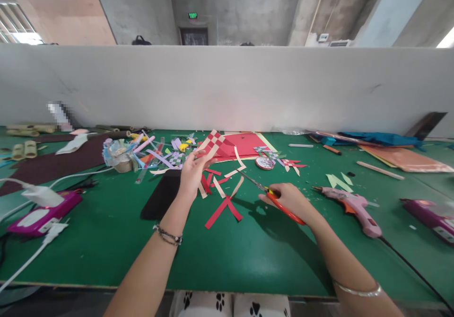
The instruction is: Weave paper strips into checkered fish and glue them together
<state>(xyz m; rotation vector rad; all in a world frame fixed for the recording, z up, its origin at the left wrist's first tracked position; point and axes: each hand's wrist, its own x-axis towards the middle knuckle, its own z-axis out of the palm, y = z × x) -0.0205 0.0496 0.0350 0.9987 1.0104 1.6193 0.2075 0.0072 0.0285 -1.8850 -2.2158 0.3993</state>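
Observation:
My left hand (194, 168) holds up a woven red-and-cream paper piece (214, 142) between thumb and fingers, loose strip ends spreading from it. In my right hand (289, 198) are scissors (283, 206) with red-and-yellow handles. Their blades point left, away from the woven piece, over the table. Beneath and between my hands lie cut red paper strips (223, 210) and cream paper strips (219, 188). A black flat pad (159, 198) lies partly under my left wrist. Behind the woven piece are red paper sheets (244, 143).
A pink glue gun (354, 206) lies at the right with its cord trailing. Purple power strips (46, 215) sit at both sides. A round tin (264, 162), woven scraps and a cup-like craft piece (122, 158) are farther back, before a grey partition (227, 87).

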